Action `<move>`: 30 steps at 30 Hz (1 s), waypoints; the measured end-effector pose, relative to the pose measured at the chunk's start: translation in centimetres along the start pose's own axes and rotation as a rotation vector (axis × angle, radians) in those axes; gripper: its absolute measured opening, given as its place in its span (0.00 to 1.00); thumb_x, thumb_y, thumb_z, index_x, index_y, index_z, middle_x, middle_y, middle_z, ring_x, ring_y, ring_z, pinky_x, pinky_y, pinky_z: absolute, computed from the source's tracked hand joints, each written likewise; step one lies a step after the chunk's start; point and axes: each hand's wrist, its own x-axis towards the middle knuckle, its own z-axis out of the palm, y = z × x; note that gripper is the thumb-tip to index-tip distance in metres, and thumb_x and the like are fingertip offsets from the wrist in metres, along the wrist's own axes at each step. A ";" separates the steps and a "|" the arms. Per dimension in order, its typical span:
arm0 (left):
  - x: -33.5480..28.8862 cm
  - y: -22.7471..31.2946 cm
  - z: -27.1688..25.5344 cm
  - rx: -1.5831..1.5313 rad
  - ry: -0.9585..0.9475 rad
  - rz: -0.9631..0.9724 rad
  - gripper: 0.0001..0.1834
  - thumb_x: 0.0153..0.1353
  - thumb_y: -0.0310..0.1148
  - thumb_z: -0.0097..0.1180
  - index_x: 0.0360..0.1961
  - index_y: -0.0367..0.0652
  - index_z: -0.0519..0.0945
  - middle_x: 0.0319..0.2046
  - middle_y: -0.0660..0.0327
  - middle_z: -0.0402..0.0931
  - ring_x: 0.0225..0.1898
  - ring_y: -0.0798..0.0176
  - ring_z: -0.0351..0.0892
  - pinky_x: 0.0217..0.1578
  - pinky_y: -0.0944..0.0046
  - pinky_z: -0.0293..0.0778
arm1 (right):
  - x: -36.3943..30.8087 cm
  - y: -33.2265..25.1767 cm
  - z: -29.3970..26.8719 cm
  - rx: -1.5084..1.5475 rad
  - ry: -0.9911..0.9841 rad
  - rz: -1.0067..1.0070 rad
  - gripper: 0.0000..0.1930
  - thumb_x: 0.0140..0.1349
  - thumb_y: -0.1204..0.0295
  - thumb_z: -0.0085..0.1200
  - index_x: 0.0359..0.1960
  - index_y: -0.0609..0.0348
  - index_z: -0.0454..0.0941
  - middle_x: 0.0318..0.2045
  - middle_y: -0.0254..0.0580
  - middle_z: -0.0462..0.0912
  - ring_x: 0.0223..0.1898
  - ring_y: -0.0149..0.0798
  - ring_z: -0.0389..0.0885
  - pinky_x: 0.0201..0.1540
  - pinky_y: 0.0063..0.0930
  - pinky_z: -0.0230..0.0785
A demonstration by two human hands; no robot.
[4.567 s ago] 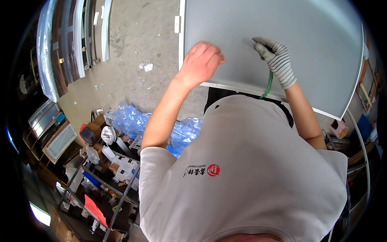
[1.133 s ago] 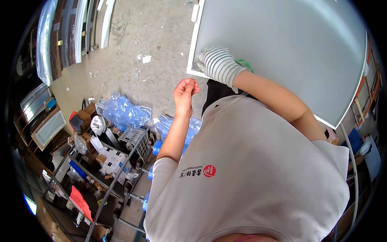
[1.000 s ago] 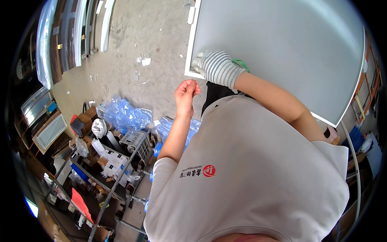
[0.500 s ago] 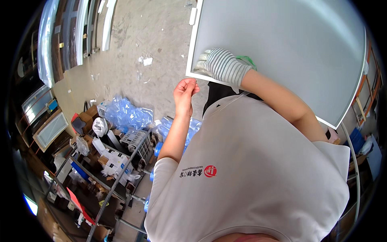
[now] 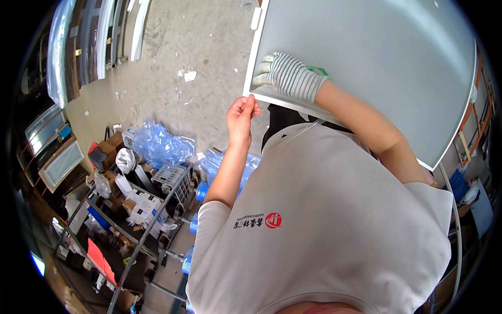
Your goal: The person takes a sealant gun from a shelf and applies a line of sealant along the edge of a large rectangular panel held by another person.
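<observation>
Nearest me is the pale shirt [image 5: 324,209]; ahead, the bare left hand [image 5: 242,112] curls narrow, thumb at the panel's corner, perhaps to steady it. I cannot tell whether it pinches anything. The gloved right hand [image 5: 293,76] reaches across, fingers extended, probably bracing just inside that corner; its palm is hidden from me. A green cord [image 5: 319,71] shows behind. The white-framed grey panel [image 5: 376,68] spreads before the body, within both hands' reach. Beyond, blue plastic film [image 5: 162,144] lies heaped.
</observation>
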 end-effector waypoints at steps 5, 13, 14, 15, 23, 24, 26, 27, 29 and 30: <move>0.2 -0.2 -0.3 0.007 0.003 0.007 0.10 0.63 0.34 0.51 0.27 0.41 0.75 0.22 0.66 0.74 0.24 0.73 0.72 0.30 0.72 0.71 | -0.1 0.7 -3.1 0.078 -0.409 -0.005 0.13 0.55 0.70 0.44 0.37 0.40 0.81 0.33 0.32 0.78 0.41 0.37 0.76 0.45 0.32 0.68; 0.2 0.0 0.0 0.020 -0.028 0.023 0.10 0.63 0.34 0.51 0.26 0.42 0.74 0.22 0.66 0.74 0.24 0.73 0.72 0.29 0.73 0.71 | -0.3 -0.2 -1.4 0.011 -0.207 0.040 0.14 0.56 0.68 0.43 0.40 0.41 0.80 0.33 0.33 0.79 0.39 0.38 0.77 0.46 0.33 0.67; 0.1 -0.1 -0.1 0.022 -0.029 0.020 0.10 0.63 0.34 0.51 0.26 0.42 0.74 0.22 0.66 0.74 0.24 0.73 0.72 0.29 0.73 0.71 | -1.0 0.6 -1.4 0.021 -0.202 -0.039 0.13 0.57 0.68 0.43 0.39 0.39 0.80 0.32 0.33 0.79 0.39 0.39 0.76 0.45 0.34 0.67; 0.2 -0.2 -0.2 0.019 -0.017 0.014 0.10 0.63 0.34 0.51 0.26 0.42 0.74 0.22 0.66 0.74 0.24 0.73 0.72 0.29 0.73 0.71 | -1.3 0.6 -2.1 0.019 -0.206 -0.040 0.13 0.57 0.68 0.43 0.39 0.39 0.80 0.32 0.33 0.79 0.39 0.39 0.76 0.45 0.34 0.67; 0.3 0.2 -0.3 0.029 -0.009 -0.006 0.10 0.62 0.34 0.53 0.25 0.42 0.75 0.21 0.66 0.74 0.23 0.73 0.72 0.29 0.73 0.70 | 0.1 -1.8 -2.6 -0.003 -0.061 0.532 0.11 0.55 0.67 0.49 0.38 0.44 0.80 0.36 0.37 0.78 0.41 0.41 0.76 0.43 0.36 0.70; 0.4 0.4 -0.3 0.038 -0.012 -0.017 0.10 0.61 0.34 0.53 0.25 0.42 0.75 0.21 0.66 0.74 0.23 0.73 0.72 0.28 0.73 0.70 | 0.1 -2.5 -1.9 -0.001 -0.061 0.535 0.11 0.55 0.67 0.49 0.38 0.44 0.80 0.36 0.37 0.78 0.41 0.41 0.76 0.43 0.36 0.70; 0.8 0.7 -0.2 0.046 -0.025 -0.029 0.10 0.61 0.35 0.54 0.24 0.42 0.75 0.20 0.66 0.74 0.23 0.73 0.72 0.28 0.73 0.70 | -0.3 -3.2 0.0 -0.021 -0.164 0.387 0.12 0.54 0.66 0.49 0.39 0.46 0.80 0.37 0.37 0.77 0.41 0.40 0.76 0.43 0.36 0.71; 0.9 0.8 -0.3 0.059 -0.020 -0.042 0.10 0.60 0.35 0.54 0.24 0.43 0.75 0.20 0.66 0.74 0.22 0.73 0.72 0.28 0.73 0.70 | -0.2 -3.1 -0.1 -0.022 -0.164 0.386 0.12 0.54 0.66 0.49 0.39 0.46 0.80 0.37 0.37 0.77 0.41 0.40 0.76 0.43 0.36 0.71; 1.1 1.0 -0.2 0.072 -0.016 -0.054 0.10 0.60 0.35 0.55 0.24 0.43 0.75 0.20 0.66 0.74 0.21 0.73 0.71 0.28 0.73 0.70 | 0.0 -2.9 -0.6 -0.005 -0.216 0.448 0.12 0.56 0.66 0.48 0.40 0.46 0.79 0.38 0.37 0.77 0.43 0.40 0.76 0.45 0.36 0.71; 1.1 1.1 -0.3 0.136 -0.010 -0.022 0.12 0.59 0.37 0.56 0.22 0.42 0.75 0.18 0.66 0.74 0.21 0.73 0.71 0.26 0.72 0.69 | 0.3 -2.5 -1.2 0.005 -0.207 0.515 0.11 0.57 0.65 0.47 0.40 0.46 0.79 0.38 0.38 0.77 0.43 0.40 0.76 0.44 0.36 0.71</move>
